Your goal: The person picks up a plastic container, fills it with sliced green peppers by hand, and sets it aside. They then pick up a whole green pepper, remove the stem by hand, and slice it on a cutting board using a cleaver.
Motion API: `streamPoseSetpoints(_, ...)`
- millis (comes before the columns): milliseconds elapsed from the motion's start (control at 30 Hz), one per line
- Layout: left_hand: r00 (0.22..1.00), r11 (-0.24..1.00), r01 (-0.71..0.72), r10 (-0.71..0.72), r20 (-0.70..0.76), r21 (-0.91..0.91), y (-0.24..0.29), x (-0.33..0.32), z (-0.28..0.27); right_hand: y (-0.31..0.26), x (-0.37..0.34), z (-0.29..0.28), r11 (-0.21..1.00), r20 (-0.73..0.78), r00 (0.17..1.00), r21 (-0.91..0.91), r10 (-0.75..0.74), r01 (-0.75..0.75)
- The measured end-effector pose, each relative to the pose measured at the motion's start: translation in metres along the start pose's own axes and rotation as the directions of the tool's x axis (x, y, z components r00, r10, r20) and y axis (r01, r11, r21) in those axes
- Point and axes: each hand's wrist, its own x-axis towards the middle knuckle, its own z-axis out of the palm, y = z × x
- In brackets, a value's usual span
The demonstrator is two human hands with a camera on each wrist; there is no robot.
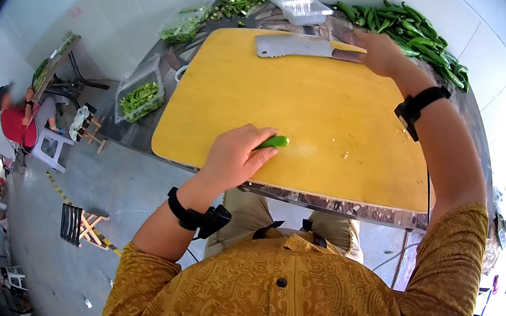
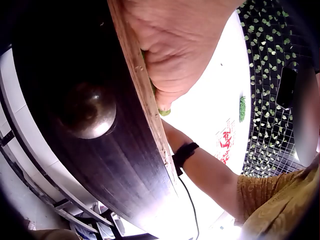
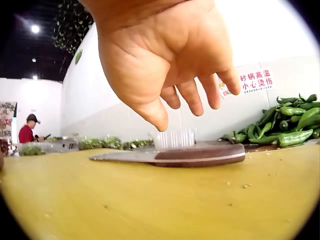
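Observation:
On the yellow cutting board [image 1: 242, 93], near its front edge, my left hand [image 1: 234, 155] holds a green chili pepper [image 1: 277, 141] between thumb and fingers. Only one end of the pepper shows; the rest is hidden in the hand. At the board's far side lies a cleaver [image 1: 290, 46] with a wide metal blade and a brown handle [image 3: 205, 156]. Just above that handle hovers my right hand [image 1: 383, 55], its fingers hanging loosely and apart. The right wrist view shows a gap between the fingertips and the handle.
A heap of whole green peppers [image 1: 419, 36] lies behind the board at right. Clear plastic trays [image 1: 304, 10] and cut green pieces [image 1: 231, 5] line the back. Another tray of cut pieces [image 1: 140, 100] stands at left. A person in red [image 1: 17, 126] sits far left.

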Motion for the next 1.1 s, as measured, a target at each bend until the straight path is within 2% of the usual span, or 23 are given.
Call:
streamPoseSetpoints(100, 0.998, 0.997, -0.068, 0.068, 0.007, 0.043, -0.002, 0.001, 0.001, 0.003, 0.017, 0.028, 0.999, 0.080, 0.997, -0.036, 0.020, -0.017)
streamPoseSetpoints(167, 0.989, 0.985, -0.143, 0.145, -0.009, 0.096, 0.001, 0.003, 0.002, -0.002, 0.026, 0.031, 0.996, 0.218, 0.976, -0.086, 0.029, -0.010)
streamPoseSetpoints(233, 0.992, 0.987, -0.125, 0.126, 0.000, 0.103, 0.002, 0.004, 0.001, -0.008, 0.031, 0.036, 0.992, 0.325, 0.943, -0.125, 0.072, -0.033)
streamPoseSetpoints(267, 0.992, 0.986, -0.128, 0.128, 0.001, 0.109, 0.002, 0.004, 0.002, -0.007, 0.033, 0.045, 0.997, 0.265, 0.962, -0.058, 0.061, -0.048)
streamPoseSetpoints(367, 0.993, 0.986, -0.117, 0.116, 0.012, 0.115, 0.002, 0.004, 0.003, -0.011, 0.030, 0.042, 0.997, 0.165, 0.986, -0.071, 0.006, 0.006)
streamPoseSetpoints(567, 0.994, 0.987, -0.107, 0.104, 0.036, 0.118, -0.002, 0.004, 0.004, -0.027, 0.005, 0.024, 0.984, 0.255, 0.964, -0.135, -0.077, 0.114)
streamPoseSetpoints(667, 0.993, 0.986, -0.116, 0.113, 0.029, 0.120, -0.003, 0.003, 0.005, -0.029, -0.022, 0.023, 0.990, 0.226, 0.969, -0.073, -0.100, 0.119)
streamPoseSetpoints(767, 0.991, 0.980, -0.136, 0.134, 0.022, 0.144, -0.005, 0.004, 0.005, -0.039, -0.066, -0.006, 0.971, 0.272, 0.962, 0.235, -0.033, -0.033)
streamPoseSetpoints(833, 0.993, 0.982, -0.122, 0.122, 0.012, 0.146, -0.006, 0.002, 0.006, -0.028, -0.084, -0.006, 0.927, 0.259, 0.966, 0.362, 0.000, -0.098)
streamPoseSetpoints(867, 0.992, 0.981, -0.123, 0.121, 0.018, 0.153, -0.007, 0.002, 0.005, -0.025, -0.094, -0.012, 0.926, 0.291, 0.956, 0.347, 0.043, -0.147)
streamPoseSetpoints(967, 0.994, 0.985, -0.106, 0.109, -0.016, 0.137, -0.008, 0.003, 0.008, -0.024, -0.136, -0.034, 0.749, 0.389, 0.911, 0.561, 0.138, -0.353)
streamPoseSetpoints(1067, 0.989, 0.975, -0.141, 0.146, -0.018, 0.173, -0.008, 0.004, 0.009, -0.014, -0.174, -0.036, 0.502, 0.227, 0.965, 0.825, 0.128, -0.260)
streamPoseSetpoints(1100, 0.986, 0.969, -0.157, 0.163, -0.018, 0.190, -0.007, 0.005, 0.010, -0.017, -0.186, -0.038, 0.466, 0.109, 0.984, 0.870, 0.138, -0.162)
